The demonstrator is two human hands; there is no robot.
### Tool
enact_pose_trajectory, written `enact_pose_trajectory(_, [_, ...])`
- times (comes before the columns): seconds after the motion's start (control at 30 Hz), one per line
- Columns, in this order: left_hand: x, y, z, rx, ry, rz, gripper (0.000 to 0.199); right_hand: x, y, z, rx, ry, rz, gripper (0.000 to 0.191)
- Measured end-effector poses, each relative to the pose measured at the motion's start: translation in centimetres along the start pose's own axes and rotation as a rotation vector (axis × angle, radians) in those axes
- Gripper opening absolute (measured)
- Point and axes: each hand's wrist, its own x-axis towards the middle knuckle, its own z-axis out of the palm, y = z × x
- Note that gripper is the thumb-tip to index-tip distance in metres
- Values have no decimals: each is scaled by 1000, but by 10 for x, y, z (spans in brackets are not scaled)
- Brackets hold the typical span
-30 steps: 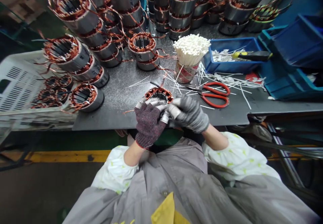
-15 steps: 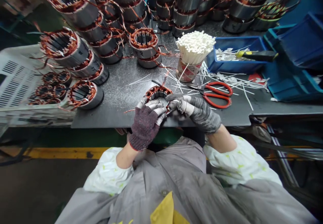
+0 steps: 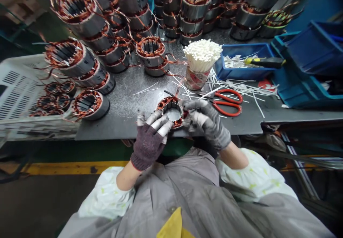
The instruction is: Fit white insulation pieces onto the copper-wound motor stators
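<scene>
Seen from the head camera, a copper-wound stator (image 3: 171, 106) lay near the front edge of a gray tabletop (image 3: 122, 102), between a person's gloved hands. The purple-gloved left hand (image 3: 150, 136) had a slack grip, its white-wrapped fingers stretched out with their tips against the stator's near-left rim. The gray-gloved right hand (image 3: 210, 123) curled at the stator's right side; whether its grip was clenched on anything could not be told, as the fingertips were blurred. Red-handled scissors (image 3: 225, 102) lay just beyond the right hand, near a container (image 3: 196, 79) packed with white sticks (image 3: 203, 50). A blue bin (image 3: 241, 74) stood beside it. Stacked stators (image 3: 193, 23) lined the far side; a white plastic basket (image 3: 13, 75) stood at left.
</scene>
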Motion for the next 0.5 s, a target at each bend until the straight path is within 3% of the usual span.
enact_pose_trajectory(0.1, [3, -10, -6, 70, -2, 92, 40, -12, 1, 6, -167, -57, -122, 36])
enact_pose_trajectory(0.17, [13, -20, -9, 112, 1, 174, 33, -13, -1, 11, -277, -88, -168, 26])
enact_pose_trajectory(0.33, [38, -44, -15, 118, -40, 283, 20, 4, -3, 12, -361, -160, -94, 30])
enact_pose_trajectory(0.43, [36, -54, -24, 64, -122, 323, 29, 7, -1, 13, -405, -124, -81, 25])
enact_pose_trajectory(0.5, [33, -56, -31, 23, -163, 281, 36, 6, 1, 16, -483, -77, -83, 24])
